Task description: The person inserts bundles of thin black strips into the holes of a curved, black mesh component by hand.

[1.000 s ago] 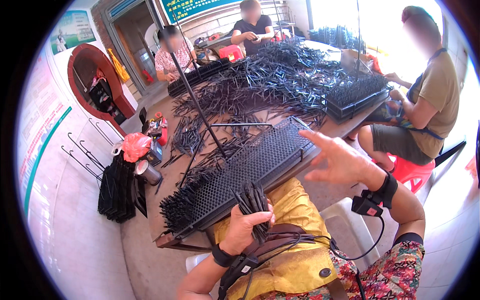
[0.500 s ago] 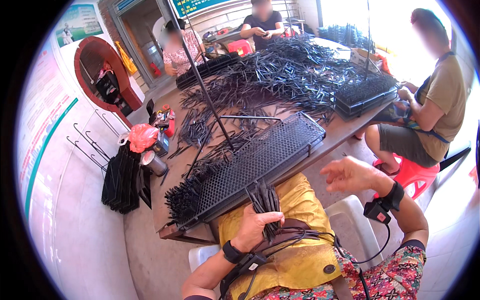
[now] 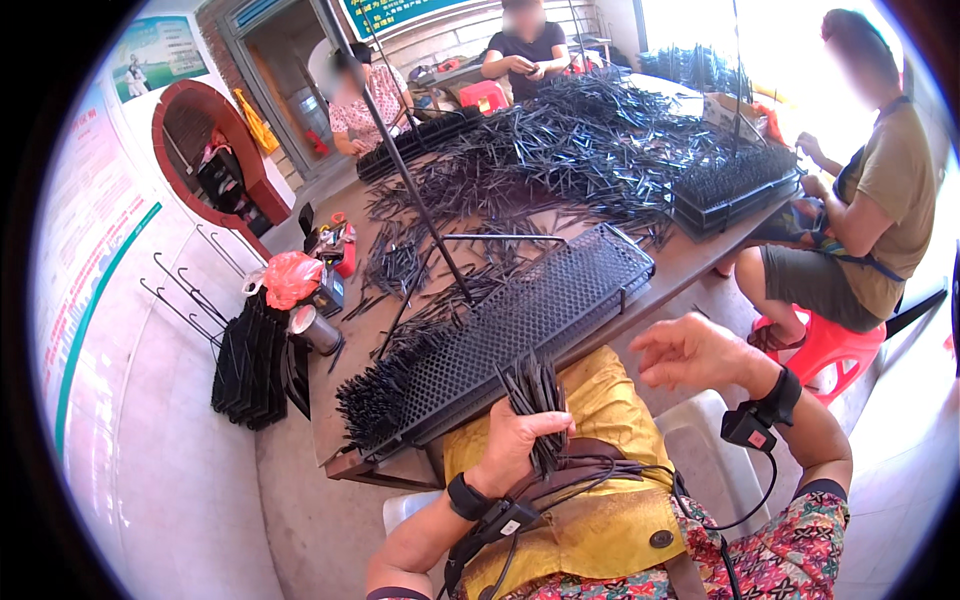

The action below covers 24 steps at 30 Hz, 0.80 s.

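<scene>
Covering the lap, a yellow apron [image 3: 575,545] lies nearest. Above it the left hand [image 3: 508,445] clasps a bundle of thin black sticks [image 3: 534,388], their tips fanning upward, thumb across the front. The right hand [image 3: 692,352] hangs to the right beyond the table edge, free, fingers loosely bent. Just past the bundle, a long black perforated tray [image 3: 545,300] sits at the near edge of the brown table [image 3: 335,390]; upright sticks [image 3: 372,402] pack its left end, and the holes further right stand bare. Beyond spreads a large heap of loose sticks [image 3: 590,140]. At right a co-worker [image 3: 880,190] sits on a red stool [image 3: 838,350] beside a filled tray [image 3: 735,185]; two more people sit at the far side.
</scene>
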Motion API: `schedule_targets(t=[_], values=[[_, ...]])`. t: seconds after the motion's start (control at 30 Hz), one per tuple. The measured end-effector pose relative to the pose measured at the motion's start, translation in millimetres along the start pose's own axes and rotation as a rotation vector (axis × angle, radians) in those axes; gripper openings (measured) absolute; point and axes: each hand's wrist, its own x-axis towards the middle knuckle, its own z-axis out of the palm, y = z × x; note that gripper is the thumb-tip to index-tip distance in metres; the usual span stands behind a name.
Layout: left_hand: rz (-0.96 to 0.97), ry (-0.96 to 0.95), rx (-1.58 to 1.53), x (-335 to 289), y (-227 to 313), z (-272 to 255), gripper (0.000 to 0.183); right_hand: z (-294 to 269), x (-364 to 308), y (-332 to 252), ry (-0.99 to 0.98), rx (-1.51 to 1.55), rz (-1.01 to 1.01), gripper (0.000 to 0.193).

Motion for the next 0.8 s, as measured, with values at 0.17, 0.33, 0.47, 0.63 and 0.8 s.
schedule_targets(t=[0.17,0.33,0.47,0.63,0.8], values=[[0.025,-0.057,-0.002,16,19,24,0.031,-25,-21,-3,0.348,0.16,-0.223,0.029],[-0.012,-0.069,0.074,19,20,44,0.029,-48,-46,8,0.794,0.341,-0.316,0.021],[-0.084,-0.065,0.08,25,0,43,0.025,-48,-60,42,0.734,0.309,-0.066,0.019],[-0.196,-0.076,0.158,21,-24,27,0.015,-6,-46,85,0.22,0.023,0.284,0.021],[-0.177,0.037,0.108,4,-34,-8,0.017,27,-21,80,0.05,-0.206,0.027,0.027]])
